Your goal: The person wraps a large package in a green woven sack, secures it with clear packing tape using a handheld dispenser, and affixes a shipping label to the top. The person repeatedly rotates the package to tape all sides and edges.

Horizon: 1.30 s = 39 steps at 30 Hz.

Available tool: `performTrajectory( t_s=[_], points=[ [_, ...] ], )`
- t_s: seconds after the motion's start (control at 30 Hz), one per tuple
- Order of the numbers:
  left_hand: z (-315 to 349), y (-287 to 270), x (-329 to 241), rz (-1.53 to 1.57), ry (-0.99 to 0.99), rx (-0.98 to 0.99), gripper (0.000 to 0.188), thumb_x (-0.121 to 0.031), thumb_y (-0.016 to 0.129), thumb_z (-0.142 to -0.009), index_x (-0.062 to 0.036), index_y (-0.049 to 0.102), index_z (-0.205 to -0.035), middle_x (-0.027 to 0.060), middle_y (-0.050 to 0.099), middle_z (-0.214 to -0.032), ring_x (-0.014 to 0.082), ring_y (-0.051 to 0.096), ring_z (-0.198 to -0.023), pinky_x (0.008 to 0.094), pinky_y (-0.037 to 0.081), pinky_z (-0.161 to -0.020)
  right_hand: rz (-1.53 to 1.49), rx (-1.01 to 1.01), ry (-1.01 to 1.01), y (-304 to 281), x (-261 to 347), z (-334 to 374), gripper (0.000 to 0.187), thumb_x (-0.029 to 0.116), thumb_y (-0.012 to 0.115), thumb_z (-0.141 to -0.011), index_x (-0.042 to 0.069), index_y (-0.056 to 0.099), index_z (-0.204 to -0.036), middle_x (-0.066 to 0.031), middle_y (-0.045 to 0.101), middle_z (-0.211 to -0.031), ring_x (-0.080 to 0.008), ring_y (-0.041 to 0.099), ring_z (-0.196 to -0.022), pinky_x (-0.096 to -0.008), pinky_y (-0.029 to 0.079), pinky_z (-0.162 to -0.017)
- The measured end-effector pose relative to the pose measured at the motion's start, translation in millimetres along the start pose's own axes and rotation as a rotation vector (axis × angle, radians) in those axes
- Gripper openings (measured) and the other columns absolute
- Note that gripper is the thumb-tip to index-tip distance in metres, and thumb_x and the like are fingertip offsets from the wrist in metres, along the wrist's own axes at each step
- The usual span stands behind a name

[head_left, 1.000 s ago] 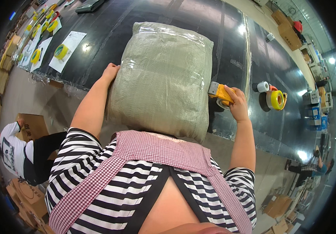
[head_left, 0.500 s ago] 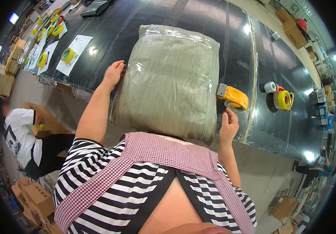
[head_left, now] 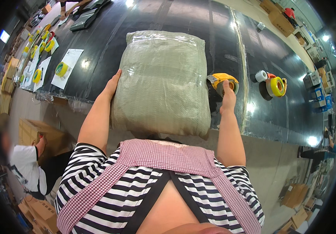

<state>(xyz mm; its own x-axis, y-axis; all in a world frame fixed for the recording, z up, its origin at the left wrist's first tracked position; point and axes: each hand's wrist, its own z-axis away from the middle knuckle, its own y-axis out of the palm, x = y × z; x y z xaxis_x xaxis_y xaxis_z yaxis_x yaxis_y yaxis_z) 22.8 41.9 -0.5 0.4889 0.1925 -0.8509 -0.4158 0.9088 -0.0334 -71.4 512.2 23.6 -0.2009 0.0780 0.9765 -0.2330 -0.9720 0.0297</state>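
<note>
A bulky package [head_left: 160, 84] in pale green woven wrap, with clear shiny film over its top end, lies on the dark table [head_left: 250, 11] in front of me. Flat against the package's left side rests my left hand [head_left: 114, 82]; its fingers are stretched out, some hidden by the wrap's edge. To the right of the package, my right hand [head_left: 227, 97] is closed on a yellow tape dispenser [head_left: 219, 78], the thumb over the roll's side. The dispenser's front end points at the package, and its underside is hidden.
Farther right lie a white roll [head_left: 260, 76] and a yellow tape roll [head_left: 278, 86] with an orange part. On the left are papers [head_left: 70, 64] and several yellow tape rolls [head_left: 61, 69]. A person [head_left: 27, 167] handles a carton [head_left: 45, 134] at left. Dark folded sheets [head_left: 88, 19] lie at the back.
My right hand has reached up and taken hold of the tape dispenser, which has turned from its earlier lie. My left hand has come flat against the package. Someone's arm now shows at the far left.
</note>
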Motion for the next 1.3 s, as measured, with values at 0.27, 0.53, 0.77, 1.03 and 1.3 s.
performTrajectory(
  t_s=[0.27,0.53,0.77,1.03,1.3],
  points=[
    [37,16,-11,0.243,-0.088,0.11,0.07,-0.064,0.055,-0.093,-0.0038,0.063,-0.127,0.0128,0.067,-0.119,0.0244,0.062,-0.108,0.0393,0.047,-0.098,0.616,0.087,0.202,-6,22,-35,0.083,0.085,0.053,-0.077,0.002,0.063,-0.075,-0.004,0.047,-0.056,-0.018,0.044,-0.04,-0.0343,0.03,-0.041],
    [23,-1,16,-0.225,0.05,0.03,0.086,-0.071,0.038,-0.096,0.0047,0.056,-0.134,0.0224,0.059,-0.135,0.0319,0.054,-0.126,0.043,0.04,-0.106,-0.061,-0.092,0.178,-18,-51,-31,0.04,0.05,0.065,-0.092,0.011,0.062,-0.099,0.0,0.057,-0.093,-0.0114,0.053,-0.081,-0.0296,0.041,-0.071],
    [130,-31,39,-0.002,-0.264,0.208,0.081,-0.071,0.049,-0.092,-0.0018,0.059,-0.133,0.0149,0.062,-0.132,0.0258,0.061,-0.117,0.0424,0.049,-0.098,-0.198,0.082,-0.158,-25,-78,-7,0.05,0.032,0.066,-0.095,0.01,0.049,-0.137,-0.0003,0.058,-0.127,-0.0126,0.056,-0.102,-0.0277,0.043,-0.083],
    [113,-46,82,0.286,-0.294,0.449,0.061,-0.055,0.061,-0.094,-0.0036,0.063,-0.128,0.0112,0.069,-0.12,0.0246,0.068,-0.105,0.0416,0.053,-0.095,-0.067,0.11,-0.289,7,-111,-40,0.077,0.044,0.067,-0.094,-0.005,0.034,-0.143,-0.0135,0.05,-0.137,-0.0223,0.048,-0.124,-0.0323,0.038,-0.103],
    [119,-61,100,0.171,-0.224,0.503,0.078,-0.06,0.064,-0.09,-0.0037,0.045,-0.142,0.0124,0.059,-0.132,0.0259,0.06,-0.116,0.0447,0.05,-0.096,0.018,0.073,-0.364,-4,-107,3,0.064,0.043,0.07,-0.093,-0.008,0.048,-0.125,-0.0113,0.058,-0.121,-0.0211,0.055,-0.109,-0.0333,0.044,-0.095]
  ],
)
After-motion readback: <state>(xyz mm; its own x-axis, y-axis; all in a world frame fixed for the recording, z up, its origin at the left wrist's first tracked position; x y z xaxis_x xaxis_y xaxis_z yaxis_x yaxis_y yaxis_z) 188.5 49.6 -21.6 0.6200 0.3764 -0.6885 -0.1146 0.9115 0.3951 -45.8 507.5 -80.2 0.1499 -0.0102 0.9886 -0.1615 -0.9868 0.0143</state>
